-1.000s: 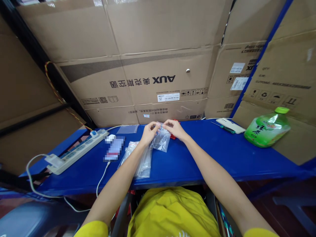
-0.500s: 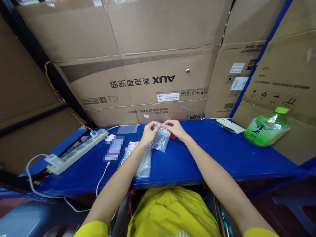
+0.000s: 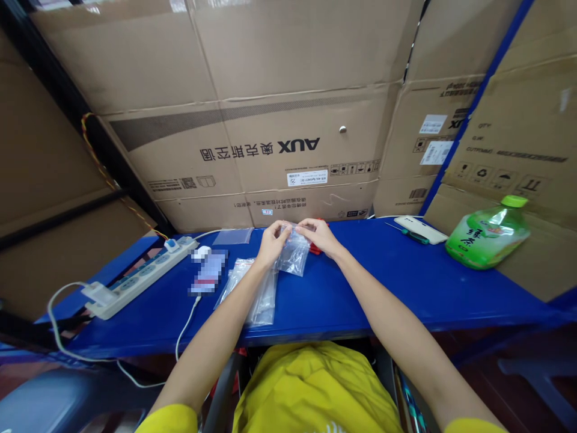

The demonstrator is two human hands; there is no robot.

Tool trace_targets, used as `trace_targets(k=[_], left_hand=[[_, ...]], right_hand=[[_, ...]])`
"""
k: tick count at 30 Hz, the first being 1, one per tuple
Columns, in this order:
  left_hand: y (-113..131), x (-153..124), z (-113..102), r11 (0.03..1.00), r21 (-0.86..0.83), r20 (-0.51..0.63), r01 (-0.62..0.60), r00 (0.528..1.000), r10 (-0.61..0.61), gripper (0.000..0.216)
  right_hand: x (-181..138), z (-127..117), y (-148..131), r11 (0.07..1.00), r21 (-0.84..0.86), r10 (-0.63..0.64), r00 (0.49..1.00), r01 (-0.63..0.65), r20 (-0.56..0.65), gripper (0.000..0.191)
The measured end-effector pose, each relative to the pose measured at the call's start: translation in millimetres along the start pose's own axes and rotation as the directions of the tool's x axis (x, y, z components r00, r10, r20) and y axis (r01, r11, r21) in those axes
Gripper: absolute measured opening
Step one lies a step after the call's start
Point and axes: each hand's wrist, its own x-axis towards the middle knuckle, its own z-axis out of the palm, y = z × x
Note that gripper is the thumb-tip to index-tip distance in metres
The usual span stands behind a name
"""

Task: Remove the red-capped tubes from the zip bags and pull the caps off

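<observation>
Between my two hands a clear plastic bag [image 3: 295, 255] hangs over the blue table, its upper edge pinched at both sides. My left hand [image 3: 272, 242] grips the bag's left top corner, thumb against fingers. On the other side my right hand [image 3: 321, 236] pinches the top edge near the right. Something red [image 3: 315, 248] lies behind and under my right hand, mostly hidden, so I cannot tell its kind. A stack of clear plastic bags [image 3: 259, 297] lies on the table below my left wrist, partly covered by my forearm.
A white power strip [image 3: 144, 276] with plugs and cables runs along the left. Near it lie a blurred-out phone [image 3: 210, 270] and a flat clear sheet [image 3: 233, 236]. A screwdriver [image 3: 415, 236] and a green bottle [image 3: 489, 234] are at right. Cardboard panels [image 3: 270, 72] wall the back.
The bag's lower end has shifted slightly to the right and up. Both hands keep their pinch in nearly the same place.
</observation>
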Motion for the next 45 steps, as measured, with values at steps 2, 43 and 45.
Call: trace_targets(k=[2,43,45], left_hand=[[0,1,-1,1.000,-0.013,-0.009,0.010,1.000,-0.010,0.033],[-4,1,-3,0.983,-0.168,-0.102,0.070,0.991,-0.088,0.037],[-4,2,-4,0.981,-0.176,-0.109,0.086,0.988,-0.106,0.040]], right_hand=[[-1,-1,0,1.000,-0.020,-0.007,1.000,0.007,-0.011,0.041],[1,-1,7,0.998,0.053,0.034,0.991,-0.027,-0.133,0.043],[1,-4,8,0.999,0.044,0.019,0.988,-0.013,-0.154,0.041]])
